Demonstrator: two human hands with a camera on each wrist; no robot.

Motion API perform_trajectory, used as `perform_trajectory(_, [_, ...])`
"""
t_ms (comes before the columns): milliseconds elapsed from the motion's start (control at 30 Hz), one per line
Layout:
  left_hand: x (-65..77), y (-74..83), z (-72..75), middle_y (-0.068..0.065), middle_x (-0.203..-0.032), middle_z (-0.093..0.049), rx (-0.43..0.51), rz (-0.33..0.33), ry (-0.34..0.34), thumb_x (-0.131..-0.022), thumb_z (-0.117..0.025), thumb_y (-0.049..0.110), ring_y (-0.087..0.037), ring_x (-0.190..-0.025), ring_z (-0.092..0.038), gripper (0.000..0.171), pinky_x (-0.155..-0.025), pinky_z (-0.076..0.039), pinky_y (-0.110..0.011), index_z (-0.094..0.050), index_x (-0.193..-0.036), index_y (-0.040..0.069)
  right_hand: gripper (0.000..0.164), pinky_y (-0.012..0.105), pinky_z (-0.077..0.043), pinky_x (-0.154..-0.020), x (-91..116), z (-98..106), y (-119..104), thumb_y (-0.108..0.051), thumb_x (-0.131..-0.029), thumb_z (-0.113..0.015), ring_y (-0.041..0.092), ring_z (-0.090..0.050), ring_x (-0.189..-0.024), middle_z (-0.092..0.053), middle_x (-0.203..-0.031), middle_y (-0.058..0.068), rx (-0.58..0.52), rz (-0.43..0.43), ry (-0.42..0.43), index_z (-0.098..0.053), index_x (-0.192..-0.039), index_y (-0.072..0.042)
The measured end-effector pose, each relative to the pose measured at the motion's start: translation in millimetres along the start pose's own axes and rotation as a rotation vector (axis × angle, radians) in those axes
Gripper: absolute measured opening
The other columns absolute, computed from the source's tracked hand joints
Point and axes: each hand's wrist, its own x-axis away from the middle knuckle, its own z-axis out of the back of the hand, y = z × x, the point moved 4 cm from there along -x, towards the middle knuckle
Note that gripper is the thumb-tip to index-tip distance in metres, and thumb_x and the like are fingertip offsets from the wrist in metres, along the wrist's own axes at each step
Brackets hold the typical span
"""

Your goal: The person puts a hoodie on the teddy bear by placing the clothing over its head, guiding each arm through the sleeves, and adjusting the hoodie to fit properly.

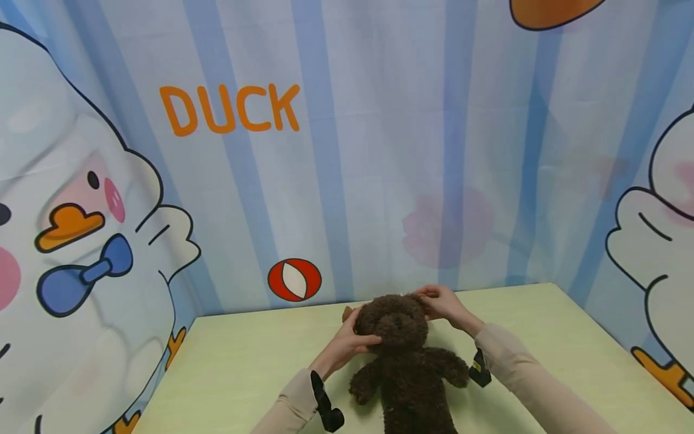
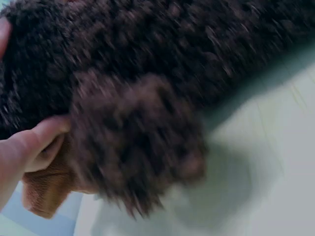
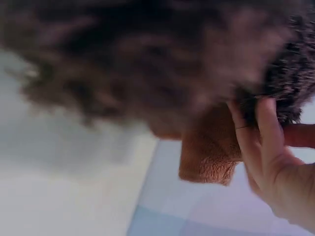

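Observation:
A dark brown plush bear (image 1: 414, 386) lies on the pale yellow-green table, head toward the back wall. My left hand (image 1: 344, 346) grips the left side of its head (image 1: 393, 322), thumb over the lower cheek and fingers behind. At the upper right of the head, my right hand (image 1: 441, 306) pinches the edge near the ear. A tan-brown cloth piece (image 3: 209, 152) sticks out past the head, beside the right fingers in the right wrist view. The left wrist view shows a similar tan-brown flap (image 2: 47, 189) below the left fingers. Furry arms fill much of both wrist views.
The table (image 1: 244, 361) ends at a wall cloth (image 1: 374, 150) with blue stripes, printed ducks and the word DUCK. Black wrist straps (image 1: 325, 401) sit on both beige sleeves (image 1: 537, 380).

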Motion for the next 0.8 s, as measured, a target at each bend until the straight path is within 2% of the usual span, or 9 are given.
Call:
perform_trajectory(100, [-3.2, 3.0, -2.5, -0.020, -0.148, 0.003, -0.067, 0.019, 0.062, -0.081, -0.064, 0.016, -0.042, -0.129, -0.026, 0.085, -0.095, -0.035, -0.053, -0.007, -0.144, 0.009, 0.029, 0.038, -0.053, -0.068, 2, 1, -7, -0.009, -0.092, -0.044, 0.022, -0.062, -0.081, -0.049, -0.119, 0.031, 0.075, 0.035, 0.016, -0.052, -0.114, 0.008])
perform_trajectory(200, [-8.1, 8.8, -5.3, -0.021, -0.146, -0.011, -0.128, 0.025, 0.135, -0.078, -0.068, 0.015, -0.043, -0.128, -0.027, 0.084, -0.091, -0.039, -0.053, -0.015, -0.142, 0.006, 0.024, 0.035, -0.053, -0.065, 4, 0, -13, -0.005, -0.090, -0.045, 0.031, -0.061, -0.087, -0.055, -0.111, 0.029, 0.183, 0.132, 0.052, -0.056, -0.106, 0.007])
perform_trajectory(300, [-11.8, 15.9, -9.1, -0.023, -0.143, -0.022, -0.168, 0.042, 0.197, -0.074, -0.072, 0.012, -0.043, -0.125, -0.031, 0.085, -0.085, -0.044, -0.051, -0.020, -0.140, 0.004, 0.018, 0.029, -0.050, -0.055, 7, -2, -17, -0.002, -0.089, -0.046, 0.029, -0.059, -0.084, -0.056, -0.106, 0.026, 0.229, 0.219, 0.087, -0.059, -0.099, 0.005])
perform_trajectory(367, [-12.7, 20.1, -12.5, -0.024, -0.142, -0.021, -0.198, 0.061, 0.220, -0.072, -0.073, 0.010, -0.044, -0.125, -0.031, 0.087, -0.082, -0.046, -0.050, -0.018, -0.140, 0.002, 0.017, 0.028, -0.046, -0.051, 9, -4, -18, -0.002, -0.090, -0.043, 0.022, -0.055, -0.074, -0.053, -0.105, 0.025, 0.184, 0.247, 0.049, -0.057, -0.099, 0.004])
perform_trajectory(500, [-13.8, 28.0, -15.8, -0.026, -0.141, -0.023, -0.277, 0.078, 0.218, -0.071, -0.073, 0.007, -0.045, -0.123, -0.033, 0.086, -0.077, -0.048, -0.048, -0.020, -0.139, -0.001, 0.018, 0.028, -0.039, -0.051, 9, -8, -17, -0.007, -0.095, -0.036, 0.011, -0.043, -0.067, -0.047, -0.104, 0.023, 0.001, 0.211, -0.106, -0.048, -0.100, 0.004])
perform_trajectory(600, [-15.8, 33.7, -15.6, -0.024, -0.139, -0.028, -0.380, 0.067, 0.172, -0.071, -0.073, 0.005, -0.043, -0.122, -0.035, 0.081, -0.080, -0.046, -0.049, -0.025, -0.137, 0.000, 0.020, 0.029, -0.042, -0.056, 9, -7, -14, -0.010, -0.096, -0.034, 0.010, -0.046, -0.071, -0.046, -0.103, 0.017, -0.068, 0.188, -0.194, -0.045, -0.103, 0.005])
perform_trajectory(633, [-16.8, 35.5, -15.4, -0.024, -0.138, -0.030, -0.416, 0.062, 0.155, -0.070, -0.073, 0.005, -0.043, -0.122, -0.035, 0.080, -0.082, -0.046, -0.049, -0.027, -0.136, 0.000, 0.020, 0.029, -0.042, -0.058, 10, -6, -13, -0.010, -0.096, -0.034, 0.012, -0.050, -0.077, -0.046, -0.107, 0.018, -0.059, 0.190, -0.212, -0.045, -0.105, 0.005])
perform_trajectory(667, [-17.3, 37.6, -15.4, -0.023, -0.138, -0.031, -0.446, 0.064, 0.140, -0.070, -0.073, 0.005, -0.042, -0.122, -0.036, 0.080, -0.085, -0.044, -0.050, -0.028, -0.136, -0.001, 0.022, 0.029, -0.042, -0.059, 11, -5, -13, -0.012, -0.096, -0.037, 0.014, -0.049, -0.075, -0.046, -0.103, 0.018, -0.025, 0.191, -0.221, -0.045, -0.107, 0.005])
perform_trajectory(800, [-17.6, 47.7, -18.6, -0.023, -0.139, -0.031, -0.543, 0.099, 0.129, -0.069, -0.075, 0.006, -0.041, -0.124, -0.034, 0.084, -0.091, -0.040, -0.050, -0.026, -0.137, -0.004, 0.036, 0.031, -0.044, -0.065, 14, -5, -18, -0.020, -0.092, -0.049, 0.025, -0.053, -0.091, -0.046, -0.119, 0.025, 0.207, 0.228, -0.238, -0.045, -0.119, 0.003])
